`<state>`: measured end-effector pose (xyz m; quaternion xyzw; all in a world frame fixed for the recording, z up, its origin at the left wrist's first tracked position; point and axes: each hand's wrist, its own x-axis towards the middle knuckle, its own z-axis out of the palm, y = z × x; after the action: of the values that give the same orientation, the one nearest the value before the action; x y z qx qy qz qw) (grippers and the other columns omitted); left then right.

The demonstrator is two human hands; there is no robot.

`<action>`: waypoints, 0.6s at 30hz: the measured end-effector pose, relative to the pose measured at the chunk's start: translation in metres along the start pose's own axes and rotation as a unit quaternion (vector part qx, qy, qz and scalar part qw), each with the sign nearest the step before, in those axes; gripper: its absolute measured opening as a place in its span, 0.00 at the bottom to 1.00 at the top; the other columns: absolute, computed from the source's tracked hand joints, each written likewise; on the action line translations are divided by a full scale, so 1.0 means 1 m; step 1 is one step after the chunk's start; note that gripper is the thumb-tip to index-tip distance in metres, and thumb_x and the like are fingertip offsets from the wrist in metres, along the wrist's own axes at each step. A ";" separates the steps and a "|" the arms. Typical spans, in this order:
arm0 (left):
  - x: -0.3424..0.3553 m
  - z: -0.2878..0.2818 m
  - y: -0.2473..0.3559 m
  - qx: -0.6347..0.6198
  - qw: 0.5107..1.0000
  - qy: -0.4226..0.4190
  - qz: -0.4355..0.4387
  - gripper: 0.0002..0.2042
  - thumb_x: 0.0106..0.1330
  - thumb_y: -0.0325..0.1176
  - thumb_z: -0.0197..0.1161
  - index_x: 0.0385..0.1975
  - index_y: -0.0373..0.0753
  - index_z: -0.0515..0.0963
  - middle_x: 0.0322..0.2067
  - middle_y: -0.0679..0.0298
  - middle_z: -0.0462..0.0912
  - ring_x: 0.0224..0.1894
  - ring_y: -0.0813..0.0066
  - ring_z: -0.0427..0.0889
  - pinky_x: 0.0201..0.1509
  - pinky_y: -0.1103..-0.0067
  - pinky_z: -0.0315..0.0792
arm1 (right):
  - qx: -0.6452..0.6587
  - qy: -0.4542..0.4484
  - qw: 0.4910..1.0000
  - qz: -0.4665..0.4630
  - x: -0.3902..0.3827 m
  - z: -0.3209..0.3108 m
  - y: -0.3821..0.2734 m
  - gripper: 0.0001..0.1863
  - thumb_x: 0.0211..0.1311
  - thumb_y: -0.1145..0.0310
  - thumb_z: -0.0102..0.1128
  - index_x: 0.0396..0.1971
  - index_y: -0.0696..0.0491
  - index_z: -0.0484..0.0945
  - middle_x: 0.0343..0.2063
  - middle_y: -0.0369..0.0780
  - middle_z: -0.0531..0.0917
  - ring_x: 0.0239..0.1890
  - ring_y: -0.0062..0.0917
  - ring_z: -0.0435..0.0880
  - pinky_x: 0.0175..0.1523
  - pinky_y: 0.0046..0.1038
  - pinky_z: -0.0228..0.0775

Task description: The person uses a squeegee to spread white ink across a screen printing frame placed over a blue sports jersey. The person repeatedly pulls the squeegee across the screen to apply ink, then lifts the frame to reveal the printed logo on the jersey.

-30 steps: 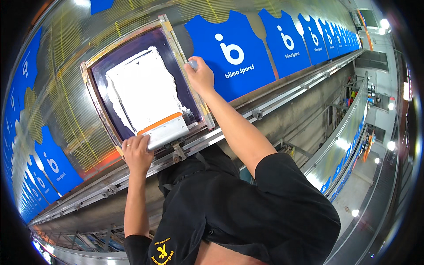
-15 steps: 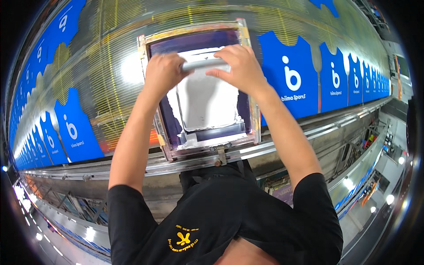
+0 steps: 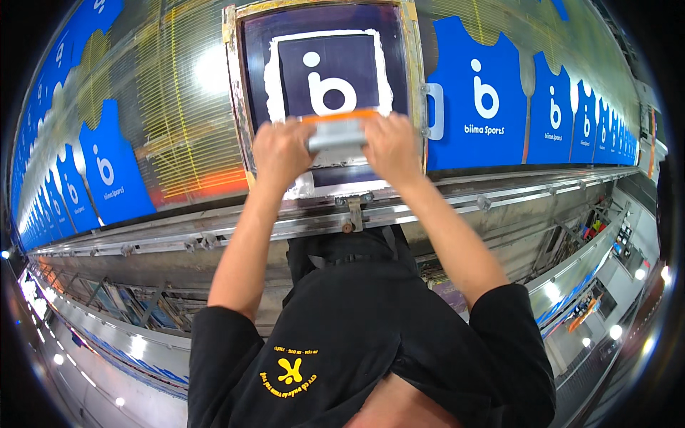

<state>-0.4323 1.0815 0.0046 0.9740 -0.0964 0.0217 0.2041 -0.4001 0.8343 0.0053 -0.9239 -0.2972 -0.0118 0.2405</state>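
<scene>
A screen-printing frame lies in front of me on the long table, with dark purple mesh stretched inside it. Across the mesh, my left hand and my right hand grip the two ends of a grey squeegee with an orange edge strip. Both sets of fingers are wrapped round its handle. White ink forms a rough border on the mesh. Inside that border, beyond the squeegee, a white emblem shows on a dark square. The squeegee and hands hide part of the mesh's near end.
Printed blue shirt panels, one of them close by, run in rows to the right and left along the table. A metal rail with a clamp follows the near edge. Another blue row lies along the table's far left side.
Both hands have drawn the squeegee toward me, from the far part of the mesh to its near part. The middle, white before, now shows the dark square and emblem. The view has shifted.
</scene>
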 end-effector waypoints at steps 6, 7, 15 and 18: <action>-0.105 0.006 0.050 -0.003 0.999 0.035 -0.012 0.14 0.49 0.27 0.75 0.38 0.47 0.88 0.35 0.68 0.88 0.36 0.65 0.84 0.45 0.68 0.73 | -0.009 0.035 0.999 -0.013 -0.097 -0.006 -0.046 0.19 0.48 0.70 0.72 0.42 0.53 0.80 0.40 0.38 0.80 0.45 0.34 0.79 0.53 0.38 0.68; -0.115 0.004 0.057 -0.011 1.000 0.024 -0.012 0.16 0.49 0.27 0.75 0.40 0.46 0.87 0.36 0.68 0.88 0.38 0.65 0.84 0.47 0.68 0.74 | 0.009 0.003 1.000 -0.009 -0.105 -0.011 -0.050 0.20 0.46 0.71 0.73 0.43 0.53 0.80 0.41 0.38 0.81 0.46 0.34 0.79 0.54 0.38 0.67; -0.084 -0.043 0.052 -0.022 0.995 -0.092 0.042 0.16 0.45 0.38 0.83 0.35 0.47 0.88 0.32 0.65 0.86 0.40 0.63 0.85 0.50 0.65 0.72 | 0.065 -0.048 0.997 -0.021 -0.082 -0.056 -0.034 0.22 0.44 0.72 0.74 0.43 0.53 0.84 0.39 0.39 0.84 0.45 0.37 0.82 0.56 0.42 0.69; 0.019 -0.036 0.006 0.010 0.997 -0.062 0.050 0.14 0.51 0.47 0.84 0.32 0.48 0.91 0.32 0.65 0.90 0.33 0.61 0.86 0.44 0.66 0.75 | 0.026 -0.010 0.999 -0.042 0.005 -0.045 0.009 0.20 0.48 0.69 0.76 0.44 0.53 0.85 0.36 0.40 0.84 0.43 0.39 0.83 0.53 0.42 0.71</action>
<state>-0.4151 1.0868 0.0416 0.9694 -0.1570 -0.0280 0.1868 -0.3856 0.8106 0.0425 -0.9043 -0.3380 -0.0050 0.2607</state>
